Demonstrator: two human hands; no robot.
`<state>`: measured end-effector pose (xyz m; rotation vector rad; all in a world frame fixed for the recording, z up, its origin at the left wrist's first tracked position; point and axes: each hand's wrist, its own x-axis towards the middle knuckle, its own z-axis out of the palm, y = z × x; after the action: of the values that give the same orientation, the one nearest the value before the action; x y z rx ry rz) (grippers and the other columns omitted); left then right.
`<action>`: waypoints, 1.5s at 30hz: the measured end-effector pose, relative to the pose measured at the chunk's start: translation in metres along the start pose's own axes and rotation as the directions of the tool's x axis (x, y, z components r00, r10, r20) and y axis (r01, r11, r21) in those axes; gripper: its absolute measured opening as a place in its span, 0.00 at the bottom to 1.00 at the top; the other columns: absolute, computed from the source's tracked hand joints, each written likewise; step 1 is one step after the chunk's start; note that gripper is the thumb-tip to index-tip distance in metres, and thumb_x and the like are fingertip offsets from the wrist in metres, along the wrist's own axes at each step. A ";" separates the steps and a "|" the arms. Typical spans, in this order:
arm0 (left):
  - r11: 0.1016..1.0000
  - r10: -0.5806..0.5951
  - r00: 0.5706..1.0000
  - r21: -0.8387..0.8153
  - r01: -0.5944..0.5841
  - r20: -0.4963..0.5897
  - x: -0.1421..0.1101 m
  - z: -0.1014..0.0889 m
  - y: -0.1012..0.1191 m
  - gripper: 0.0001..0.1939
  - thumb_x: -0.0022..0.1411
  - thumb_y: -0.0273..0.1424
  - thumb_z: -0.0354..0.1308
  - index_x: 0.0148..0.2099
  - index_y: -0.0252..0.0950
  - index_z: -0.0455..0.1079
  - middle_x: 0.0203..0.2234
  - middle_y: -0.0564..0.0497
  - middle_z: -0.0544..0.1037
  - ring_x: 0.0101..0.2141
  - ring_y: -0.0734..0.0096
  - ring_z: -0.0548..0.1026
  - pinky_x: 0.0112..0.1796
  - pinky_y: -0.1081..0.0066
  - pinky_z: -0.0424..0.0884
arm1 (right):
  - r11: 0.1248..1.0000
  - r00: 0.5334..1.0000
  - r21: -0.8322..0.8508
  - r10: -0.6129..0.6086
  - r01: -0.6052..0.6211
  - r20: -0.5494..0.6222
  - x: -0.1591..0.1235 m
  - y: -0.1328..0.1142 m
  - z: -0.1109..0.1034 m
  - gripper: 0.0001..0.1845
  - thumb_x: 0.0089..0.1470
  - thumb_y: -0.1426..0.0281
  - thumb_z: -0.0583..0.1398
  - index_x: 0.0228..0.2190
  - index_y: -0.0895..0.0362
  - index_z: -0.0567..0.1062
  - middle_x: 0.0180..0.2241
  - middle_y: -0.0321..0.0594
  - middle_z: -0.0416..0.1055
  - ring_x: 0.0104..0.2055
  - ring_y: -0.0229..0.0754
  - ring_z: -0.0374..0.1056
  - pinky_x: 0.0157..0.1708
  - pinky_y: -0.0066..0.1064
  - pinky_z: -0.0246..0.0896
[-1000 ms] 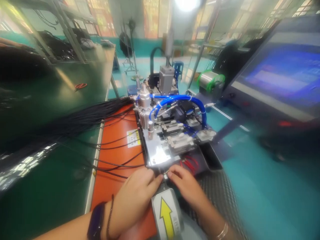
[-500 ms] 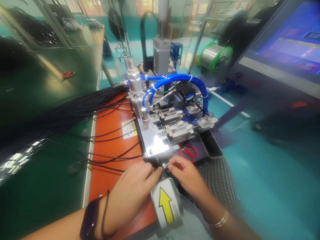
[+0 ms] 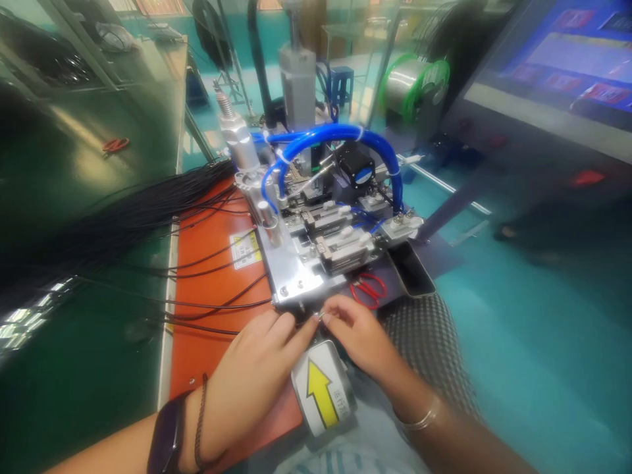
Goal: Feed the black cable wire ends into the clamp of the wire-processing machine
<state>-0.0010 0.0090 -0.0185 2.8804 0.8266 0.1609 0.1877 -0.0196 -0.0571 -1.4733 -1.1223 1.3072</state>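
Fingers of the right hand are pinched nearly together on a small shiny part, just below centre, towards six o'clock. The left hand reaches in from eight o'clock, its thumb meeting the part; whether its fingers grip is hidden. Clockwise from the part: a metal machine at twelve, a red-handled tool and black tray at two, an arrow-marked box at six, an orange table between eight and ten, crossed by black cables.
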 end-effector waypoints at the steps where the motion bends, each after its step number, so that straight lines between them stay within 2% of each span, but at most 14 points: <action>1: 1.000 -0.001 1.000 0.016 0.001 0.006 0.001 -0.001 0.002 0.26 0.62 0.21 0.45 0.62 0.37 0.55 0.37 0.45 0.67 0.36 0.62 0.65 0.35 0.61 0.69 | 1.000 1.000 0.010 -0.001 0.001 -0.003 0.000 0.000 0.000 0.04 0.53 0.69 0.56 0.28 0.56 0.69 0.25 0.31 0.63 0.28 0.36 0.60 0.29 0.27 0.55; 4: 0.996 -0.030 0.999 0.084 0.026 0.043 0.005 -0.005 0.008 0.27 0.59 0.20 0.46 0.61 0.37 0.56 0.36 0.47 0.66 0.35 0.62 0.64 0.33 0.62 0.69 | 1.000 1.000 0.018 -0.005 0.005 -0.013 0.003 0.000 0.002 0.05 0.53 0.69 0.56 0.26 0.56 0.68 0.23 0.30 0.61 0.27 0.35 0.59 0.28 0.27 0.54; 7: 0.986 -0.086 0.993 0.151 0.074 0.075 0.008 -0.009 0.014 0.28 0.57 0.19 0.48 0.60 0.39 0.58 0.35 0.48 0.65 0.34 0.62 0.63 0.32 0.63 0.68 | 0.989 0.997 0.131 0.070 -0.072 0.018 0.007 0.002 0.004 0.07 0.51 0.70 0.56 0.23 0.56 0.67 0.21 0.29 0.60 0.24 0.34 0.57 0.26 0.26 0.53; 10: 0.986 -0.027 1.000 0.164 0.025 0.006 0.007 -0.008 0.011 0.24 0.59 0.20 0.48 0.58 0.35 0.61 0.34 0.47 0.66 0.34 0.62 0.64 0.32 0.62 0.68 | 0.957 0.989 0.247 0.142 -0.150 0.050 0.007 0.004 0.003 0.05 0.50 0.69 0.58 0.25 0.57 0.69 0.20 0.28 0.62 0.23 0.33 0.59 0.24 0.26 0.53; 12: 0.986 0.052 0.996 0.165 -0.039 -0.077 0.005 -0.005 0.007 0.20 0.62 0.22 0.47 0.56 0.31 0.62 0.33 0.46 0.67 0.34 0.62 0.64 0.33 0.62 0.68 | 0.968 0.993 0.226 0.102 -0.111 0.055 0.006 0.003 0.001 0.05 0.50 0.69 0.59 0.31 0.56 0.73 0.25 0.31 0.68 0.29 0.36 0.64 0.29 0.27 0.59; 14: 0.981 0.116 0.982 0.170 -0.090 -0.147 0.003 -0.002 0.002 0.17 0.63 0.22 0.47 0.54 0.28 0.63 0.33 0.45 0.69 0.35 0.62 0.65 0.35 0.62 0.69 | 0.986 0.997 0.157 0.039 -0.050 0.069 0.005 0.000 -0.003 0.09 0.52 0.69 0.58 0.36 0.55 0.75 0.31 0.35 0.72 0.35 0.38 0.68 0.36 0.29 0.62; 18: 0.981 0.137 0.972 0.165 -0.106 -0.192 0.003 -0.001 -0.001 0.16 0.65 0.23 0.45 0.53 0.28 0.64 0.33 0.45 0.70 0.36 0.63 0.67 0.36 0.63 0.69 | 0.999 0.998 0.030 -0.013 0.011 0.066 0.005 -0.006 -0.008 0.09 0.53 0.69 0.57 0.36 0.56 0.76 0.33 0.38 0.75 0.38 0.41 0.69 0.40 0.33 0.64; 22: 0.990 0.093 0.978 0.125 -0.070 -0.186 0.003 -0.002 -0.001 0.16 0.65 0.23 0.44 0.53 0.30 0.64 0.32 0.46 0.70 0.34 0.65 0.68 0.34 0.65 0.70 | 0.994 0.998 -0.089 -0.060 0.060 -0.005 0.008 -0.005 -0.008 0.07 0.52 0.67 0.58 0.31 0.56 0.75 0.30 0.37 0.72 0.34 0.41 0.67 0.36 0.32 0.62; 26: 0.992 0.036 0.991 0.127 -0.020 -0.131 0.002 -0.003 0.001 0.16 0.62 0.20 0.45 0.51 0.29 0.64 0.31 0.46 0.68 0.31 0.65 0.67 0.29 0.67 0.69 | 0.977 0.994 -0.199 -0.094 0.083 -0.049 0.009 -0.003 -0.005 0.04 0.50 0.70 0.59 0.26 0.56 0.72 0.22 0.32 0.63 0.26 0.36 0.59 0.28 0.28 0.56; 29: 0.988 -0.013 0.998 0.151 0.022 -0.058 0.001 -0.006 0.007 0.16 0.58 0.18 0.47 0.47 0.29 0.66 0.29 0.47 0.68 0.29 0.64 0.66 0.26 0.66 0.68 | 0.984 1.000 -0.176 -0.002 -0.003 -0.026 0.010 -0.005 -0.003 0.07 0.50 0.71 0.57 0.22 0.57 0.69 0.20 0.30 0.58 0.24 0.35 0.55 0.25 0.26 0.52; 32: 0.974 -0.072 0.997 0.215 0.071 -0.003 -0.002 -0.010 0.014 0.15 0.54 0.16 0.48 0.42 0.29 0.68 0.28 0.46 0.68 0.28 0.62 0.66 0.26 0.63 0.68 | 0.986 0.997 -0.147 0.077 -0.077 -0.004 0.010 -0.008 -0.003 0.07 0.50 0.70 0.57 0.23 0.57 0.69 0.21 0.31 0.60 0.25 0.35 0.58 0.25 0.27 0.53; 34: 0.963 -0.091 0.996 0.256 0.084 0.015 -0.006 -0.012 0.018 0.15 0.53 0.16 0.47 0.41 0.29 0.69 0.28 0.45 0.69 0.28 0.61 0.67 0.26 0.63 0.68 | 0.985 0.999 -0.166 0.034 -0.037 -0.019 0.007 -0.008 -0.005 0.04 0.51 0.70 0.58 0.26 0.57 0.70 0.23 0.32 0.63 0.26 0.36 0.60 0.27 0.27 0.55; 39: 0.943 -0.094 0.995 0.322 0.087 0.009 -0.013 -0.015 0.025 0.17 0.52 0.15 0.46 0.41 0.28 0.70 0.33 0.42 0.71 0.32 0.59 0.68 0.29 0.62 0.68 | 0.913 0.973 -0.337 -0.225 0.229 0.050 -0.001 -0.005 -0.010 0.06 0.54 0.72 0.57 0.31 0.55 0.75 0.32 0.38 0.69 0.35 0.40 0.65 0.35 0.30 0.60; 45: 0.911 -0.146 0.989 0.392 0.131 0.008 -0.017 -0.011 0.031 0.22 0.52 0.16 0.48 0.50 0.28 0.68 0.30 0.44 0.72 0.30 0.62 0.69 0.31 0.64 0.67 | 0.865 0.964 -0.431 -0.261 0.258 0.055 -0.005 -0.007 -0.015 0.06 0.57 0.72 0.56 0.32 0.56 0.74 0.32 0.39 0.71 0.35 0.41 0.67 0.36 0.32 0.63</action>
<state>-0.0009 -0.0245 -0.0035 3.1567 1.1719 -0.0858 0.2014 -0.0232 -0.0477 -1.5649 -1.6259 0.8966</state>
